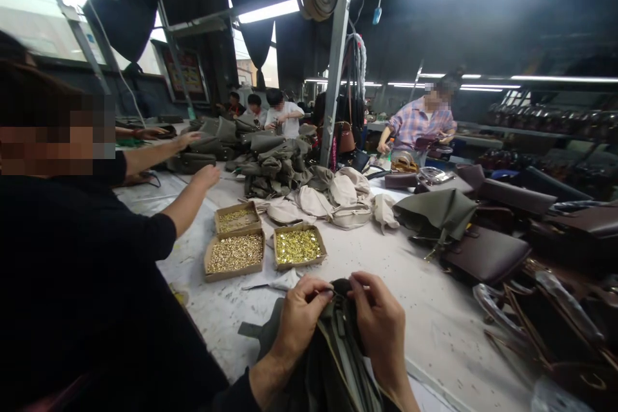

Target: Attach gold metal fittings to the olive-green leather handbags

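My left hand point(300, 315) and my right hand point(379, 322) both grip the top edge of a dark olive bag point(333, 360) at the bottom centre of the head view. Fingers of both hands are curled and pinched on the bag's rim near a dark zip or strap; what small part they pinch is hidden. Just beyond my hands stand three shallow cardboard boxes: one with bright gold fittings point(298, 246), one with paler brass fittings point(235, 253), and a smaller one behind point(237, 217).
A person in black point(72, 257) sits close on my left, arms stretched over the white table point(434, 322). Piles of olive bags point(270, 161), beige bags point(333, 196) and brown bags point(487, 254) cover the table. Other workers sit further back. A steel post point(335, 64) rises mid-table.
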`<state>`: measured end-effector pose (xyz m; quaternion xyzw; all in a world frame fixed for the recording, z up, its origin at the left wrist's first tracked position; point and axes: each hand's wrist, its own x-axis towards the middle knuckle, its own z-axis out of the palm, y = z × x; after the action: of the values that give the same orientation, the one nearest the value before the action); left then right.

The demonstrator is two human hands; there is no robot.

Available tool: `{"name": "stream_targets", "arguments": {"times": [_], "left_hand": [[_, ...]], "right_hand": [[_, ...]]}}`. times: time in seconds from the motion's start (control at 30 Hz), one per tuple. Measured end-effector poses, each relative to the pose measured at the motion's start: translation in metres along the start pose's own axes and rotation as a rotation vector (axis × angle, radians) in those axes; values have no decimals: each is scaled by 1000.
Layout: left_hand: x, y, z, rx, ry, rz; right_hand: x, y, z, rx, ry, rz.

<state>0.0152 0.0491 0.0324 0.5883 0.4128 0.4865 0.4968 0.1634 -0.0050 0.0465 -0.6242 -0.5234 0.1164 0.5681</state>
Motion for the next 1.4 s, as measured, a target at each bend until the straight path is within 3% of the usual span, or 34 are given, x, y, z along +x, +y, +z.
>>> {"name": "stream_targets", "arguments": {"times": [0.1,0.17,0.23,0.3,0.47,0.63,0.77,0.93,1.4], "left_hand": [[-4,-4,0,-126,-15,15],[-5,-5,-2,-188,-63,-23],[-4,-6,-4,-194,-69,-44],[-3,-6,-6,-164,-35,-48],[2,-5,-3,33,-41,-19],[-3,0,-1,325,-170,187],[-8,-1,-1,339,-190,229],[-6,-3,-3,295,-174,198],[-6,-1,-3,189,-76,189]], "right_hand": [[9,0,-15,17,58,45],[24,2,-24,1,29,38],[46,6,-27,-9,-63,6],[74,11,-20,-61,-235,-44],[134,25,32,-328,-686,-186],[152,38,96,-603,-923,-285],[152,54,129,-798,-1046,-307],[151,66,146,-916,-1113,-300],[139,72,154,-913,-1071,-172]]}}
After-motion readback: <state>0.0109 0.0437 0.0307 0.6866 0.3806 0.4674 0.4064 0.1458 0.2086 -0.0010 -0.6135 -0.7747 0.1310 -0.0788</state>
